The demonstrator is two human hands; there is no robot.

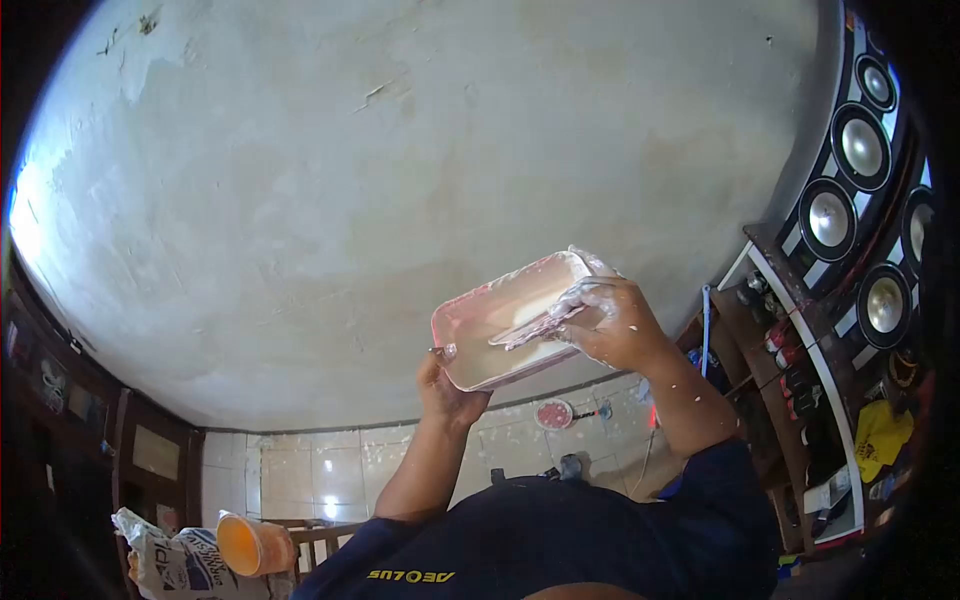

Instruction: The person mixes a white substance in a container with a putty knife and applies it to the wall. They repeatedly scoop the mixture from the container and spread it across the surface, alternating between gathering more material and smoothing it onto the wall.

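A pink rectangular plastic tub [462,318], smeared with white paste inside and on its rim, is held up tilted in front of the wall. My left hand [450,388] is closed on its lower left corner, thumb over the rim. My right hand [608,318], its fingers coated in white paste, reaches over the right end of the tub. It grips a flat, paste-covered scraper [530,332], whose edge lies inside the tub. The paste hides most of the scraper's shape.
A patchy plastered wall [400,150] fills the view ahead. On the tiled floor lies a round pinkish object [553,414]. An orange bucket [240,545] and a printed sack [165,565] stand at lower left. Loudspeakers [862,145] and a cluttered shelf [800,390] line the right.
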